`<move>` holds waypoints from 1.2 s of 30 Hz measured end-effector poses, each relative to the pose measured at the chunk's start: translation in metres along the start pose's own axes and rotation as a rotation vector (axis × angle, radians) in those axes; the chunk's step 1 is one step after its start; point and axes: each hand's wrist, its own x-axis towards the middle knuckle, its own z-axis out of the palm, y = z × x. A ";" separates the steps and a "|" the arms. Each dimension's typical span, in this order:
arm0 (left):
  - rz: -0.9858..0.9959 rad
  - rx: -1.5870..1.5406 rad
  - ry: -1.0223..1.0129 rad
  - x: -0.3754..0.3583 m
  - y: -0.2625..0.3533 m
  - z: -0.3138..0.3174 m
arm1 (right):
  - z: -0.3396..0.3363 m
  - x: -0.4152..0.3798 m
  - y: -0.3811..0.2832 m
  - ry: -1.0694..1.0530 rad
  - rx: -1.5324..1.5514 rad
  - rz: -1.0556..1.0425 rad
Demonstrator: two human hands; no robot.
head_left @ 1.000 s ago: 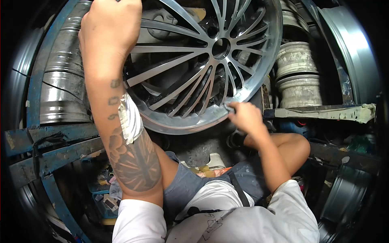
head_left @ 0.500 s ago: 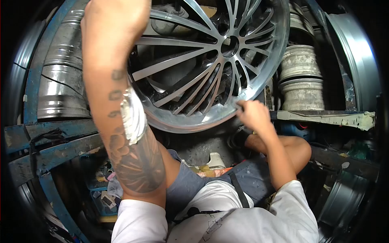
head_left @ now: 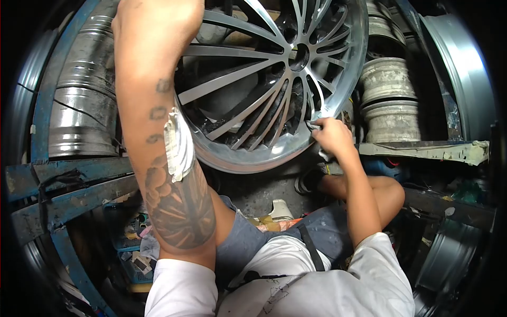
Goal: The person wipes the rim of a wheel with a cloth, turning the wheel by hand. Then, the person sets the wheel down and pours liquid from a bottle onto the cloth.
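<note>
A large alloy wheel rim [head_left: 253,158] with many thin machined spokes stands tilted in front of me. At its lower right lip is my right hand [head_left: 334,136], fingers closed on a grey cloth [head_left: 313,126] pressed against the inner edge. A loose pale end of the cloth shows below the hand. My left hand [head_left: 161,13] is up at the top edge of the view, beside the wheel's left side; its fingers are out of frame. Silvery tape is stuck on the left forearm.
Stacked silver wheels [head_left: 79,121] stand on the left behind blue metal frame bars [head_left: 79,171]. More worn wheels [head_left: 391,121] sit on a shelf [head_left: 422,149] at right. A blue basket [head_left: 127,243] with small items is lower left.
My right hand has shifted slightly up along the rim's lip with the cloth. The wheel sits a little further left in view, and my left forearm slightly right.
</note>
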 end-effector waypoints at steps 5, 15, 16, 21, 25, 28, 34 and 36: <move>0.031 0.032 0.052 -0.003 -0.001 0.005 | 0.008 -0.015 -0.019 -0.004 -0.105 -0.051; -0.155 -0.257 0.013 0.010 0.001 0.002 | -0.012 0.010 -0.006 -0.107 -0.131 -0.027; -0.297 -0.352 -0.065 0.019 0.010 -0.010 | -0.003 0.004 -0.012 -0.120 -0.215 -0.033; -0.841 -0.474 -0.151 0.020 0.019 -0.010 | -0.012 0.012 0.006 -0.114 -0.130 -0.071; -0.834 -0.522 -0.151 0.018 0.017 -0.008 | 0.003 -0.006 -0.008 -0.124 -0.236 -0.180; -0.871 -0.526 -0.187 0.021 0.016 -0.009 | -0.017 0.014 0.014 -0.139 -0.066 -0.070; -0.821 -0.569 -0.134 0.016 0.018 -0.003 | -0.003 0.005 0.011 -0.133 -0.070 -0.120; -0.803 -0.535 -0.130 0.017 0.017 -0.004 | -0.012 0.012 0.013 -0.153 -0.027 -0.021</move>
